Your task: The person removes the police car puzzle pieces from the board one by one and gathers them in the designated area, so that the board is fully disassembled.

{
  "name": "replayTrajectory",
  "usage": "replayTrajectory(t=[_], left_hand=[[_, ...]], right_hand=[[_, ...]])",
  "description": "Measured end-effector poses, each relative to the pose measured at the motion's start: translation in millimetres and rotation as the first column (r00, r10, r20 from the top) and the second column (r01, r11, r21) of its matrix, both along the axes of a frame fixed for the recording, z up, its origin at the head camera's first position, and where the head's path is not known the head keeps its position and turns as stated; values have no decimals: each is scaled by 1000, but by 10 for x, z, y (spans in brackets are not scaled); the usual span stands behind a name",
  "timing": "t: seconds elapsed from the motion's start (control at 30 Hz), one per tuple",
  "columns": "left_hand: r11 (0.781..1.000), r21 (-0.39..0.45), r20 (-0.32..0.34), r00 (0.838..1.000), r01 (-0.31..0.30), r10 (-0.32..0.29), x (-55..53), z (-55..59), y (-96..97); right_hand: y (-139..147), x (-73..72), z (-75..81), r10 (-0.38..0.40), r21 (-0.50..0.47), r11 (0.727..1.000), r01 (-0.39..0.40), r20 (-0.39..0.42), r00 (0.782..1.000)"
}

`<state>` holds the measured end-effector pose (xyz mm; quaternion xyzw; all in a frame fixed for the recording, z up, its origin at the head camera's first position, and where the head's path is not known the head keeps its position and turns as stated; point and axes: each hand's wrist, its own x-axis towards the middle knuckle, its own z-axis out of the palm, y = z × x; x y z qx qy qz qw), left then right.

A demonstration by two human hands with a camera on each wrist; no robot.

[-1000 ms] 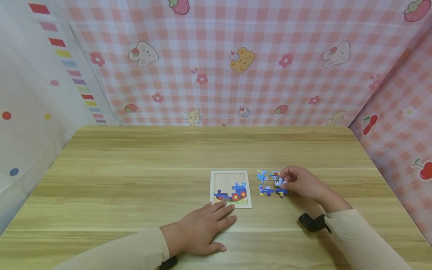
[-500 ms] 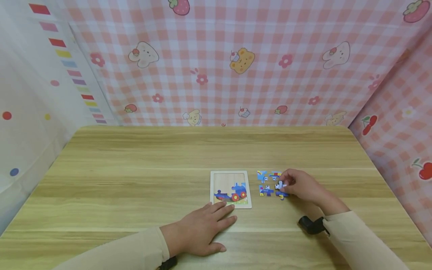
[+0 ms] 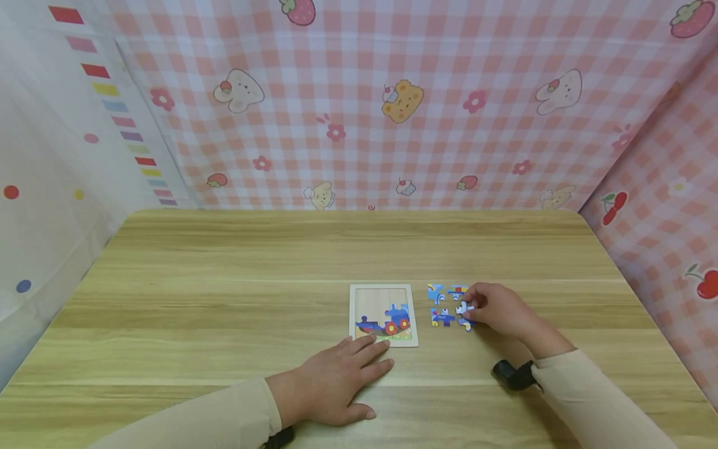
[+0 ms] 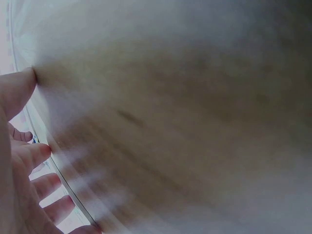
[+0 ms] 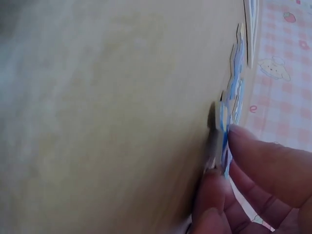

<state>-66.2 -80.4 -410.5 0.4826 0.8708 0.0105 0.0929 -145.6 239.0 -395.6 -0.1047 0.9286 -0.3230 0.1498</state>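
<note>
A white-rimmed puzzle tray lies mid-table, its lower part filled with pieces picturing a blue vehicle with red wheels. My left hand rests spread out, fingertips on the tray's near edge; the left wrist view shows these fingers straight along that edge. To the tray's right, my right hand pinches a light blue-and-white puzzle piece between thumb and fingers. In the right wrist view this puzzle piece appears edge-on. Beneath it, a blue puzzle piece is partly hidden.
Other loose pieces lie close by: a sky-blue corner piece, a piece with red and yellow and a dark blue piece. The wooden table meets a pink checked cloth at its back edge.
My right hand, pinching the piece, has shifted slightly down and then a little left over the loose pieces. The left hand and tray have stayed in place.
</note>
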Motion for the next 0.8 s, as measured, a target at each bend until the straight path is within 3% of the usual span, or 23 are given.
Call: replayTrajectory(t=[0.23, 0.8], left_hand=[[1000, -7, 7, 1000, -1, 1, 1, 8, 1], [1000, -10, 5, 1000, -5, 5, 4, -9, 1]], right_hand=[[-34, 7, 7, -9, 54, 998, 11, -29, 1000], [-94, 16, 15, -14, 75, 997, 17, -38, 999]])
